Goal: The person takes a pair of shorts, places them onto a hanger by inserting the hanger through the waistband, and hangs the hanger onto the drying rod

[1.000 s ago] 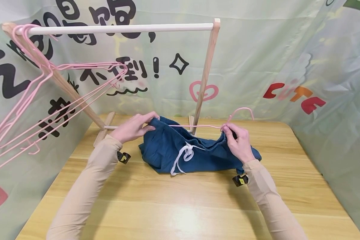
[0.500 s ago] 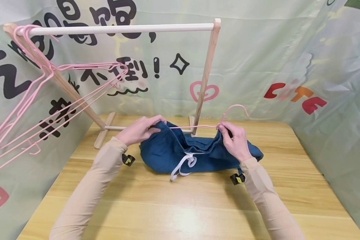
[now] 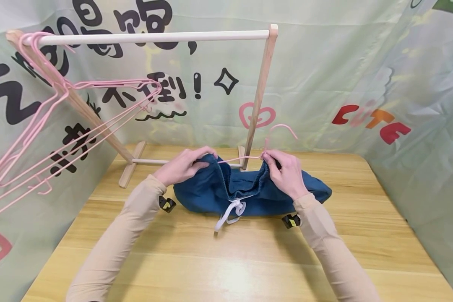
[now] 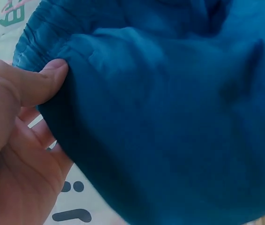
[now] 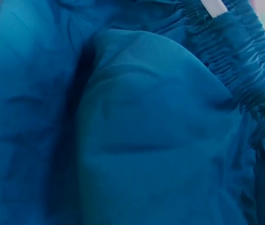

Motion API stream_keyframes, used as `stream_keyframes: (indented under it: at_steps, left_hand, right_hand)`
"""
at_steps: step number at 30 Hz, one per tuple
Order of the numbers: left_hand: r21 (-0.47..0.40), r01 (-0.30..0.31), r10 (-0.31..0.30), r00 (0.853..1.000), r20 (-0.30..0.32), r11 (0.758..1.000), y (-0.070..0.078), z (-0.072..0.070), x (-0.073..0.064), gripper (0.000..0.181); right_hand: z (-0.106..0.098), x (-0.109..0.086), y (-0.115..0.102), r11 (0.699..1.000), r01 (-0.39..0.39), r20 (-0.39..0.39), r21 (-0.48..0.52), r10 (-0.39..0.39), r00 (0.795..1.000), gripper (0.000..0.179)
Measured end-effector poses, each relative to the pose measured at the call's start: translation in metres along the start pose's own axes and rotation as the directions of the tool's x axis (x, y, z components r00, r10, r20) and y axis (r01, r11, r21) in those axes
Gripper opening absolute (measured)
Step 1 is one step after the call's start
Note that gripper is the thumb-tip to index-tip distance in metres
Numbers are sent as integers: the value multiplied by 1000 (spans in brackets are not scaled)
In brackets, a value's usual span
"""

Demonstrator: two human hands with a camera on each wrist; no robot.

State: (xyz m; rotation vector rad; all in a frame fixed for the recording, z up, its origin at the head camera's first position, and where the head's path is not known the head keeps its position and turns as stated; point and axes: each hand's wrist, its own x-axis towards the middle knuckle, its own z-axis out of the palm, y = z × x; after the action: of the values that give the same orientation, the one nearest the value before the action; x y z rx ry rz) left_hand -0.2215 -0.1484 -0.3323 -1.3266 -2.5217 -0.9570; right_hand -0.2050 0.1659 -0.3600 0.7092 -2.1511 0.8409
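Note:
Blue drawstring pants (image 3: 200, 191) with an elastic waistband and a tied white cord (image 3: 235, 207) lie bunched on the table, waist raised. My left hand (image 3: 185, 165) pinches the waistband at its left end; in the left wrist view the thumb (image 4: 52, 79) lies over the gathered fabric. A pink hanger (image 3: 268, 138) has its hook up, and one arm runs leftward into the waist opening, its far end hidden by cloth. My right hand (image 3: 287, 170) pinches the hanger near its neck, together with the waistband's right side. Blue cloth (image 5: 155, 117) fills most of the right wrist view.
A rack with a white top rail (image 3: 154, 37) and wooden posts stands behind at the left. Several pink hangers (image 3: 62, 84) hang at the rail's left end. Printed curtains (image 3: 324, 84) enclose the wooden table (image 3: 211, 268) at the back and sides.
The left hand has moved right with its side of the waistband. The right hand and the hanger have shifted left and slightly up, bringing the hands closer together. The waist opening has narrowed.

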Motion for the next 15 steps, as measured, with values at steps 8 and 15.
stream_keyframes:
  at_steps: [8, 15]
  left_hand:
    - [-16, 48, -49, 997, -63, 999, 2, 10, 4, 41]
    - [105, 94, -74, 980, -186, 990, -2, 15, 1, 7]
  right_hand:
    - [4, 5, -6, 999, -28, 16, 35, 27, 1000, 9]
    - [1, 6, -2, 983, -132, 90, 128, 121, 989, 16]
